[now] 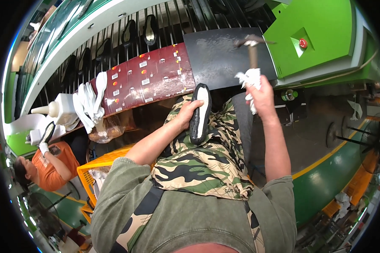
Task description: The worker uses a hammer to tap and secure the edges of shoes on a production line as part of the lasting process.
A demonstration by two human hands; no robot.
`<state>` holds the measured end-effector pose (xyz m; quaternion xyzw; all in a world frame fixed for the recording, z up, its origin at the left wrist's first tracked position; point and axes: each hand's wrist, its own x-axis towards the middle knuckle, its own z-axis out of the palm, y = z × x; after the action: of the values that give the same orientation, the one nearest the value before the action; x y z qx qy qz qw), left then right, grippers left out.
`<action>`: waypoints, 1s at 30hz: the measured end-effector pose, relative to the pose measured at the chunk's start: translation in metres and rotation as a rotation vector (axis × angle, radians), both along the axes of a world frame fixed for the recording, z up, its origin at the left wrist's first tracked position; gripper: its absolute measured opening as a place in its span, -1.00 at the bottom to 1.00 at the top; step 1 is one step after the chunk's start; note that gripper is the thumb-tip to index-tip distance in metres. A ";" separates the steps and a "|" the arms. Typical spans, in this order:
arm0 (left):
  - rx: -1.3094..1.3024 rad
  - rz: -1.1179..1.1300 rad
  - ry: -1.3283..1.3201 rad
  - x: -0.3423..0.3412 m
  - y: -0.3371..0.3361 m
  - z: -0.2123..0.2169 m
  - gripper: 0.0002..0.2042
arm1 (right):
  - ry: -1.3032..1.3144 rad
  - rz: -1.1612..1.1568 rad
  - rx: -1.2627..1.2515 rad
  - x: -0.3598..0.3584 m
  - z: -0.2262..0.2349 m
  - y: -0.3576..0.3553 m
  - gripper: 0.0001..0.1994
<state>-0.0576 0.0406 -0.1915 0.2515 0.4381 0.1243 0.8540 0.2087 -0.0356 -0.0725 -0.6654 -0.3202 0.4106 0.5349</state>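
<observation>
A black shoe upper (199, 125) with a white insole-like underside facing up rests over my lap, on the camouflage apron (198, 177). My left hand (185, 114) is closed around its left side, thumb on the white face. Off to the right, my right hand (264, 99) grips a hammer (252, 57) by its handle, which is wrapped in white cloth (252, 76). The hammer's head is raised over the dark worktop sheet, apart from the shoe, and looks slightly blurred.
Several white insole-shaped pieces (88, 103) hang over the maroon board (139, 76), beside a white squeeze bottle (57, 109). Dark shoes (150, 31) sit on the roller rack behind. A green cabinet (316, 46) carries a red button. At left, a co-worker in orange (57, 164) holds a shoe.
</observation>
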 end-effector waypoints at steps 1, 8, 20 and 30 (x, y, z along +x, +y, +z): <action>0.014 0.012 0.002 0.002 0.002 -0.001 -0.62 | -0.007 -0.001 0.066 0.001 0.019 0.006 -0.83; 0.088 0.046 0.041 0.011 -0.002 -0.016 -0.61 | -0.149 0.438 -0.585 -0.045 -0.044 -0.021 -0.69; 0.139 0.053 0.047 0.009 -0.002 -0.019 -0.66 | -0.099 0.367 -0.519 -0.034 -0.022 -0.016 -0.69; 0.078 0.074 -0.014 0.007 -0.003 -0.022 -0.67 | -0.074 0.348 -0.426 -0.043 -0.004 -0.003 -0.74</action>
<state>-0.0504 0.0375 -0.2140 0.2672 0.4359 0.1746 0.8415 0.1659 -0.0388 -0.0763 -0.7123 -0.3556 0.5299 0.2924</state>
